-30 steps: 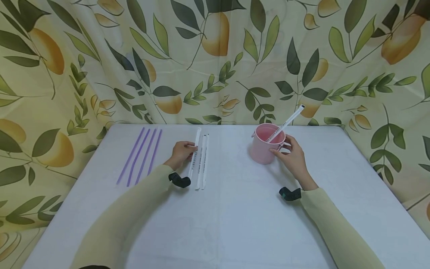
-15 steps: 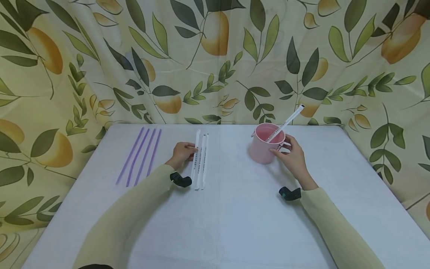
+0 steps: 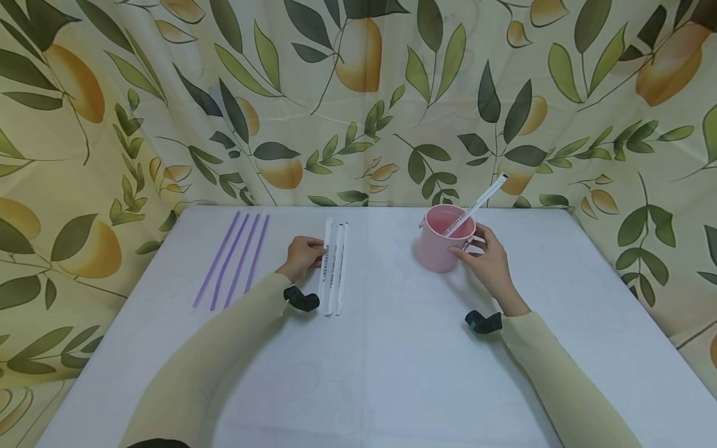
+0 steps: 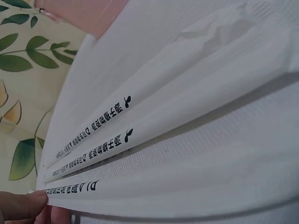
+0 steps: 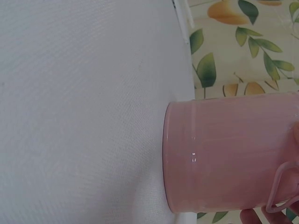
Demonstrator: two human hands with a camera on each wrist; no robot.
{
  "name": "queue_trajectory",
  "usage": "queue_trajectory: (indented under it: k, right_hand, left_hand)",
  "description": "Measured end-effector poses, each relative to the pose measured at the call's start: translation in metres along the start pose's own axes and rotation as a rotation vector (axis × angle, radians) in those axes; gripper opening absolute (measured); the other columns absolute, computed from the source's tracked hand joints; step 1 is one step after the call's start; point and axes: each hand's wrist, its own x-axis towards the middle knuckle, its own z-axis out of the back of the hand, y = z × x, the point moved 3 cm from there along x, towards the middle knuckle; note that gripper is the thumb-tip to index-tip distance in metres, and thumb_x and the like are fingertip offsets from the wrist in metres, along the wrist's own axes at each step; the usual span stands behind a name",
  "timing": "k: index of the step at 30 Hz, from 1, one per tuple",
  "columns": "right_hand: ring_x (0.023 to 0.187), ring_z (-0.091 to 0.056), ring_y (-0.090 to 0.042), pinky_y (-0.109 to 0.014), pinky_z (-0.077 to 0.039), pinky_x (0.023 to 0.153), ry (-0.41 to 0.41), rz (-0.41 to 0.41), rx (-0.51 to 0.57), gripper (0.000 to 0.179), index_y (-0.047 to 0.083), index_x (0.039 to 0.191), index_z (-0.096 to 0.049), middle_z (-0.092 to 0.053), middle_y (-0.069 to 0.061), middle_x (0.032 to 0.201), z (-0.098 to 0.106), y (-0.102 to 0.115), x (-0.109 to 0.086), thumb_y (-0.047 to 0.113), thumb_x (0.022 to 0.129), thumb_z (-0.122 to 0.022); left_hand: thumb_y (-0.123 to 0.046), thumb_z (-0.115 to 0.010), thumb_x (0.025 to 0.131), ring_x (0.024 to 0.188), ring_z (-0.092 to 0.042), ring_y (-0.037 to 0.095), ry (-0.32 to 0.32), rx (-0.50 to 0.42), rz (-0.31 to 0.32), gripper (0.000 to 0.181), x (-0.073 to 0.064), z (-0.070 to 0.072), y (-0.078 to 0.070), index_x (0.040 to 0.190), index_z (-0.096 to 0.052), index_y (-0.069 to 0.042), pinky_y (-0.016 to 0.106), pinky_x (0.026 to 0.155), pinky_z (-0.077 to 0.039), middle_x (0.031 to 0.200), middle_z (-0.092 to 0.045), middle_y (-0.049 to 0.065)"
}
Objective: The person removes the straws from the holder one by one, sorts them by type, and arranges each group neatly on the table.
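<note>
My left hand pinches a paper-wrapped straw near its middle, between thumb and fingers. This straw lies alongside two more white wrapped straws on the table; all three carry dark printing. To the right, my right hand grips the side of a small pink bucket near its rim, with fingers around the wire handle. The bucket stands upright on the table. Another wrapped straw leans inside it, its upper end sticking out to the right and its lower end hidden.
Several purple straws lie in a spaced row left of my left hand, partly behind the left sleeve. The white-covered table ends at the back against a leaf-and-fruit patterned curtain.
My left hand has shifted the pinched straw slightly nearer to me, and it now lies more in line with the two beside it. The right hand and bucket stay put.
</note>
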Motion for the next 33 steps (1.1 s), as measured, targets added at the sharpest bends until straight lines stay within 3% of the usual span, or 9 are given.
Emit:
queue_trajectory:
  k: [13,20,27,33]
  right_hand:
    - [0.126,-0.044,-0.039,-0.051,-0.045,0.099,-0.002,-0.013,-0.004,0.078,0.005,0.146,-0.026,-0.039,-0.023,0.143,0.0006,0.0034,-0.0006,0.027,0.085,-0.069]
    - [0.126,-0.044,-0.040,-0.052,-0.044,0.100,0.000,-0.017,0.003,0.078,0.005,0.146,-0.025,-0.038,-0.023,0.143,0.0011,0.0042,-0.0011,0.027,0.085,-0.069]
    - [0.127,-0.044,-0.039,-0.052,-0.045,0.099,0.003,-0.013,0.002,0.078,0.006,0.146,-0.026,-0.039,-0.022,0.143,0.0009,0.0022,0.0000,0.029,0.085,-0.069]
    - [0.127,-0.044,-0.039,-0.052,-0.045,0.099,0.002,-0.013,0.007,0.079,0.007,0.146,-0.026,-0.038,-0.022,0.143,0.0010,0.0009,0.0006,0.031,0.085,-0.070]
  left_hand:
    - [-0.005,-0.063,0.088,0.068,-0.058,0.009,-0.028,0.030,0.004,0.024,0.0009,-0.0004,-0.0007,0.112,-0.064,-0.002,0.014,0.056,-0.051,0.109,-0.065,0.014]
    - [-0.005,-0.064,0.087,0.061,-0.055,0.009,-0.017,0.091,0.014,0.023,0.0027,-0.0003,-0.0046,0.110,-0.064,-0.001,0.014,0.053,-0.050,0.102,-0.064,0.014]
    - [-0.006,-0.065,0.086,0.065,-0.054,0.012,-0.004,0.151,0.055,0.023,0.0069,-0.0010,-0.0072,0.109,-0.063,-0.002,0.014,0.052,-0.049,0.098,-0.061,0.011]
    - [-0.006,-0.064,0.086,0.064,-0.054,0.013,-0.012,0.177,0.042,0.023,0.0077,0.0000,-0.0070,0.109,-0.063,-0.003,0.014,0.050,-0.047,0.094,-0.061,0.010]
